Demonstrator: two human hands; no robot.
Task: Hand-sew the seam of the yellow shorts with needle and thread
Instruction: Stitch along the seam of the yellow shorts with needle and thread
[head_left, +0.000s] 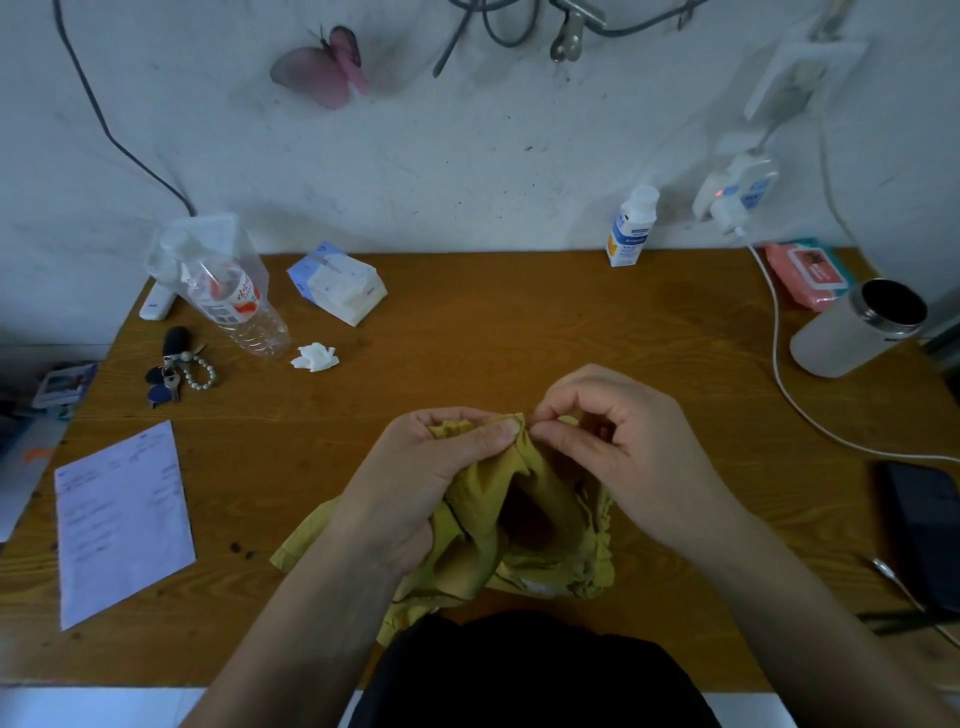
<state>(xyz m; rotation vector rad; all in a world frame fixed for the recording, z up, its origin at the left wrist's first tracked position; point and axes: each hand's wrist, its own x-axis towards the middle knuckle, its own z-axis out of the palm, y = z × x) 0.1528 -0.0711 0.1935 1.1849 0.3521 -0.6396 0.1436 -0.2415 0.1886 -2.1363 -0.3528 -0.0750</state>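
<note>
2 grips meet above the middle of the near edge of the surface (519, 322), both on the shorts (488, 561). The left grip (441, 467) clenches a bunched fold of the yellow cloth, its thumb pressed flat along the top edge. The right grip (613, 436) pinches thumb and forefinger together at that same edge, just beside the left thumb; whether a needle sits in the pinch is too small to tell. The rest of the shorts hangs crumpled below the hands and lies on the surface at the near edge. A paper (122, 519) lies by the left edge, with keys (174, 371) beyond it. A tissue (314, 357), a bottle (244, 306) and a tissue pack (337, 283) sit toward the far left corner. A phone (924, 525) lies at the right edge, a cable (779, 364) runs along that side, and a flask (857, 327) stands near the far right corner.
</note>
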